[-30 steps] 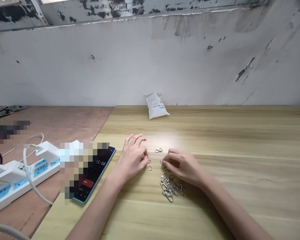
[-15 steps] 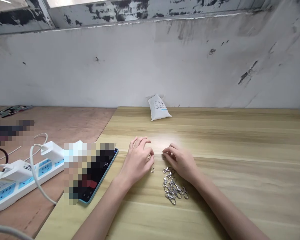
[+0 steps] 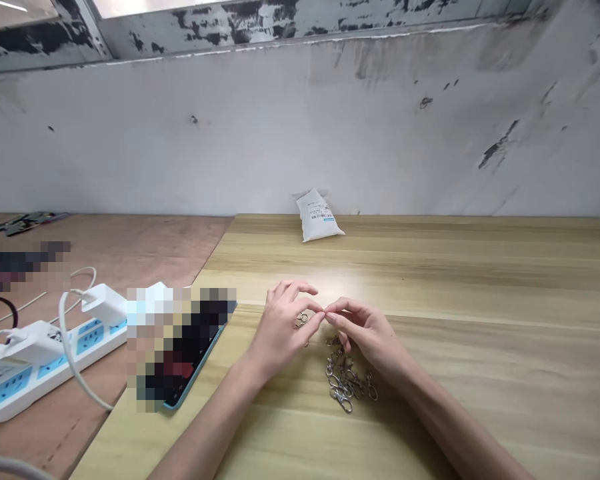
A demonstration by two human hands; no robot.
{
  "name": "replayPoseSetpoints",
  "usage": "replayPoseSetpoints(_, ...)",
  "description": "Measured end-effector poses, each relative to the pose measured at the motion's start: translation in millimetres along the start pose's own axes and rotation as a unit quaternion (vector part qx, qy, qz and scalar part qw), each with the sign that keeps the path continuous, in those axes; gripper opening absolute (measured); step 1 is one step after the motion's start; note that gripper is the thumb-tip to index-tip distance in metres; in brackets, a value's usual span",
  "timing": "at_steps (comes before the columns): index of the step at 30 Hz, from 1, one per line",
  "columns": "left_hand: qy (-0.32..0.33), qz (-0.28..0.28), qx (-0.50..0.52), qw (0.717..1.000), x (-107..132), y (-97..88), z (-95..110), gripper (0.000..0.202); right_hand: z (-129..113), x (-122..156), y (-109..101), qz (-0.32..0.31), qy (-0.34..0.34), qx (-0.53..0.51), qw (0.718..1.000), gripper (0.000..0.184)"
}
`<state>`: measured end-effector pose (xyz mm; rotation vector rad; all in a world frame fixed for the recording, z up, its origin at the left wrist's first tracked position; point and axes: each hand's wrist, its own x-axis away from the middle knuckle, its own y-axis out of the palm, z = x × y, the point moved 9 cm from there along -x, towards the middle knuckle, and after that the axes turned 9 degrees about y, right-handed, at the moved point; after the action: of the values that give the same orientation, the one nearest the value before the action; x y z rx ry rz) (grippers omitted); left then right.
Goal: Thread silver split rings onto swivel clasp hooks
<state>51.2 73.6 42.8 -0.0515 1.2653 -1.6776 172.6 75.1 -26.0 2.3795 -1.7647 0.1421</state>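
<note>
My left hand (image 3: 285, 327) pinches thumb and index finger together over the wooden table, its other fingers bent forward. Its fingertips meet those of my right hand (image 3: 367, 333), which is also closed in a pinch. Whatever lies between the fingertips is too small or hidden to make out. Small metal rings (image 3: 303, 318) show beneath my left hand, partly covered by its fingers. A pile of silver swivel clasps (image 3: 347, 380) lies just below my right hand, its upper end partly covered by that hand.
A phone (image 3: 195, 360), partly blurred out, lies left of my left forearm. Farther left, a white power strip (image 3: 55, 367) holds chargers and cables on a lower reddish surface. A white labelled packet (image 3: 317, 217) rests near the wall at the table's back.
Both hands have come together, so their fingertips now touch. The left hand has moved right over the rings. The right hand has shifted slightly down over the clasps' upper end.
</note>
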Motion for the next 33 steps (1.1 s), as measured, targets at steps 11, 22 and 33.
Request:
replayPoseSetpoints(11,-0.008,-0.025,0.020,0.999,1,5.3,3,0.008,-5,3,5,0.006,-0.038,0.021,0.999,0.028)
replayPoseSetpoints(22,-0.013,-0.022,-0.011,1.000,0,3.3,-1,0.006,-27,9,6,0.040,-0.126,0.148,0.980,0.022)
replayPoseSetpoints(33,0.088,-0.122,-0.078,0.986,7,31.5,9,0.014,-22,5,-20,0.130,-0.128,0.357,0.916,0.020)
